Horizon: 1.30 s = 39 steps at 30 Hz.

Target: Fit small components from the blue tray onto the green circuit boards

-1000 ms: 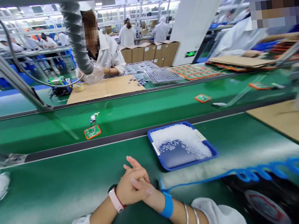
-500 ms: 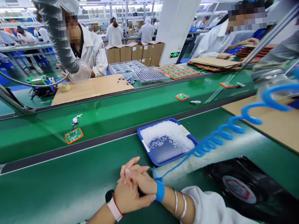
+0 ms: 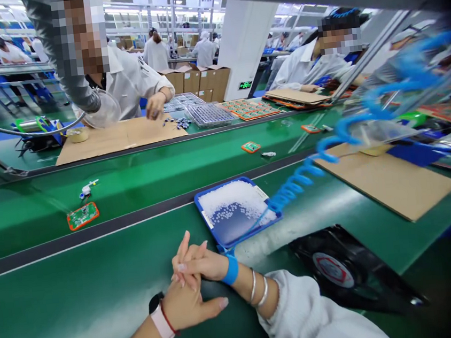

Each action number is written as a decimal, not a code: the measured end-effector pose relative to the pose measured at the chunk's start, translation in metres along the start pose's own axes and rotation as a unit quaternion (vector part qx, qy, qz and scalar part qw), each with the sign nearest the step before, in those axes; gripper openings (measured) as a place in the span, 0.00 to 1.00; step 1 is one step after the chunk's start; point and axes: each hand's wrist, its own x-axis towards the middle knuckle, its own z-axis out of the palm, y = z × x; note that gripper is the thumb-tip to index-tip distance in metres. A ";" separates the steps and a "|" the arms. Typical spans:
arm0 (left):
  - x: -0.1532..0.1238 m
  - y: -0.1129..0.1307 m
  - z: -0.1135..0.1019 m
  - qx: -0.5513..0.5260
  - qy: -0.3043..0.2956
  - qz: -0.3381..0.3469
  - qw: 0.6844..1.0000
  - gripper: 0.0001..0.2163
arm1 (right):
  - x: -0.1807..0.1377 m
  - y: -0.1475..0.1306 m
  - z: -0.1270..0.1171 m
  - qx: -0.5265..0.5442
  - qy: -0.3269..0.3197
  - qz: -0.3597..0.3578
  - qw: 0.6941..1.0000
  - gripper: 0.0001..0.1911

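My left hand, with a pink-strapped watch on its wrist, is raised over the green bench with its thumb stretched out to the side. The fingers of my right hand are folded across the left fingers, so the two hands touch and partly hide each other. A blue wrist strap circles my right wrist, joined to a blue coiled cord. Just beyond the hands lies a blue tray of small white pellets. No part is visible in either hand.
A black fan-like unit lies right of my right arm, near a cardboard sheet. On the green belt are a circuit board with orange edging, small white parts and another board. Co-workers sit across.
My clasped fingers have loosened, and the left thumb now sticks out away from the right hand. The view has shifted right. The co-worker opposite has a hand over small blue parts.
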 end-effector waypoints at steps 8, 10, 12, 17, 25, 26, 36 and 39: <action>0.007 -0.009 -0.013 -0.099 0.021 0.031 0.994 0.24 | 0.000 0.008 -0.006 -0.007 0.008 -0.029 1.000 0.15; 0.009 -0.009 -0.016 -0.143 0.033 0.020 0.989 0.20 | 0.000 0.011 -0.003 -0.023 0.017 -0.048 0.998 0.16; 0.010 -0.008 -0.019 -0.179 0.043 0.005 0.983 0.17 | -0.001 0.013 0.002 0.008 0.037 -0.035 0.999 0.23; 0.011 -0.002 -0.025 -0.204 0.054 -0.029 0.977 0.16 | -0.003 0.015 0.014 0.159 0.064 0.065 0.983 0.44; 0.014 -0.002 -0.028 -0.220 0.028 -0.049 0.974 0.18 | -0.002 0.021 0.020 0.205 0.093 0.072 0.972 0.58; 0.014 -0.004 -0.028 -0.220 0.026 -0.047 0.974 0.18 | -0.002 0.022 0.019 0.202 0.093 0.071 0.972 0.57; 0.011 -0.016 -0.018 -0.229 0.076 -0.004 0.971 0.17 | -0.001 0.021 0.003 0.136 0.046 0.011 0.990 0.36; 0.010 -0.016 -0.015 -0.269 0.107 -0.022 0.957 0.20 | 0.000 0.018 0.004 0.126 0.057 0.007 0.990 0.40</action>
